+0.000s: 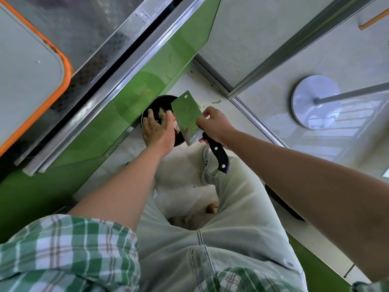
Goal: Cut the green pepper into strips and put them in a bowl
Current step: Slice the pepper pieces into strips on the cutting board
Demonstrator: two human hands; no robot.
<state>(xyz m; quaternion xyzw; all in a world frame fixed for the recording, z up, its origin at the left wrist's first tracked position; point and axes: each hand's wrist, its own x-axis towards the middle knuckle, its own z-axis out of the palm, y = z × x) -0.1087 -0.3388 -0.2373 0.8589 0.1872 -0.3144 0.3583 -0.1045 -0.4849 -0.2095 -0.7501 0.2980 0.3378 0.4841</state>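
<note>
The green pepper itself is nowhere in my view. All I can find of it are a few green scraps (215, 101) lying on the floor tiles and a pale clump (162, 111), perhaps seeds and pith, inside the black round container (160, 98) that stands on the floor against the green cabinet front (134, 95). Whether that container is a bin or the bowl, I cannot tell.

My left hand (156, 127) hovers flat over the container's mouth, fingers straight and lightly spread, holding nothing. My right hand (212, 123) grips the cleaver (186, 114) high up where blade meets handle, thumb and fingers pinching the broad blade, the black riveted handle sticking out below my palm. The blade is tilted over the container's rim, just beside my left hand.

I judge this to be clearing waste off the blade, with the slicing itself waiting up on the table, where the orange-rimmed cutting board (31, 70) lies.

The pepper should be light and hollow, its waxy skin slippery, its flesh crisp and quick to snap. I would lay it skin down so the edge bites, and hold it near the uncut end with my fingertips tucked back. Strips will be damp and cling to steel.

Beyond my pale trousers (231, 207), a white round stand base (315, 102) sits on the floor.
</note>
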